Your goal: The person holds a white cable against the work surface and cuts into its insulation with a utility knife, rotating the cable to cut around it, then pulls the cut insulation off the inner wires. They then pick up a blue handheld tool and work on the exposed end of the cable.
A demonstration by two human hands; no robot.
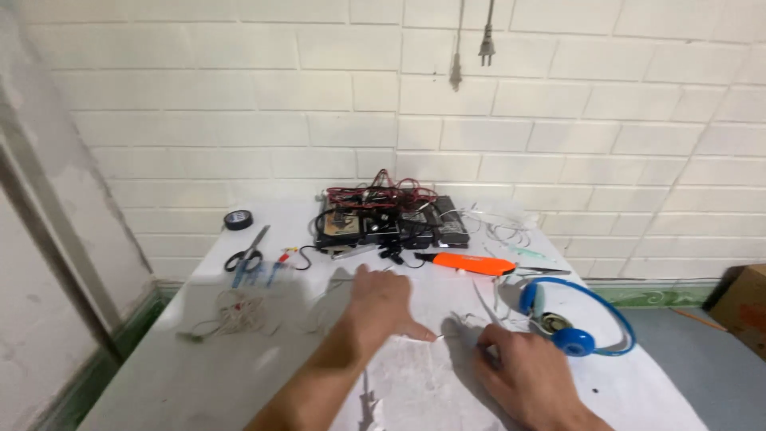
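My left hand (383,307) lies flat on the white table (159,375), palm down, fingers spread and thumb stretched to the right, holding nothing. Its thumb rests at the upper edge of a crinkled white sheet (419,379). My right hand (523,371) sits to the right on the same sheet with its fingers curled. A thin grey pointed tool (485,306) sticks up and away from those fingers. Blue headphones (578,323) lie just right of my right hand.
An orange-handled tool (471,263) lies beyond the hands. A pile of black electronic parts with red and black wires (383,211) stands at the back. Scissors (247,255), a black tape roll (238,219) and tangled white wire (235,315) lie left. A cardboard box (742,307) is on the floor, right.
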